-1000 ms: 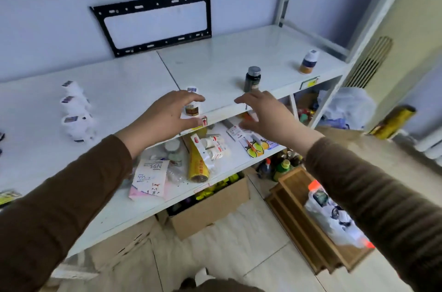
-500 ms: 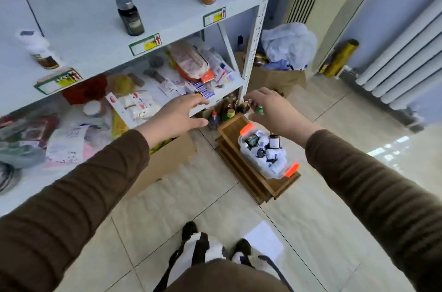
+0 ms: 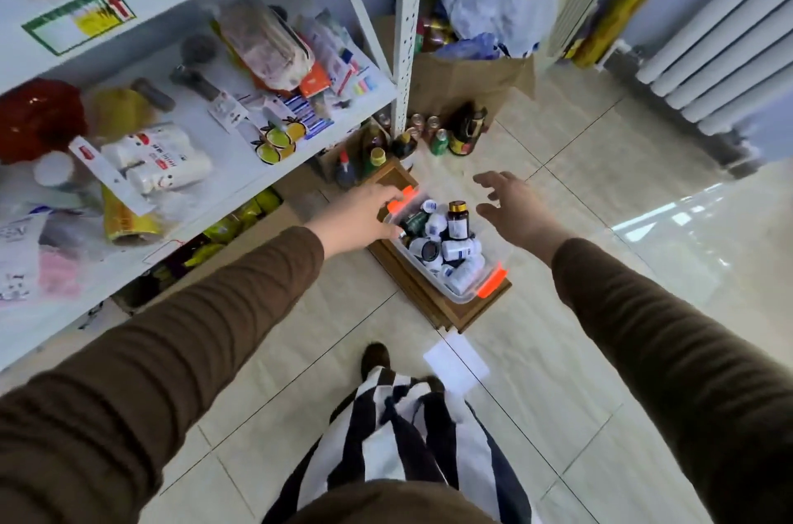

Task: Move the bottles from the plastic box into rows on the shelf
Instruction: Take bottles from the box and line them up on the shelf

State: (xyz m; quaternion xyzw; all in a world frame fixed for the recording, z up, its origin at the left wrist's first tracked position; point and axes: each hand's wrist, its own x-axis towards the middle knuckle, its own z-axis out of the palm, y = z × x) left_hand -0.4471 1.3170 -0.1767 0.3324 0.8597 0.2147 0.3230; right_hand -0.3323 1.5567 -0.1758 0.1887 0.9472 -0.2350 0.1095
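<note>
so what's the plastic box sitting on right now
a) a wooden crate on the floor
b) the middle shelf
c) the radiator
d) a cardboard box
a: the plastic box of bottles rests on top of a wooden crate that stands on the tiled floor beside the shelf post.
</note>
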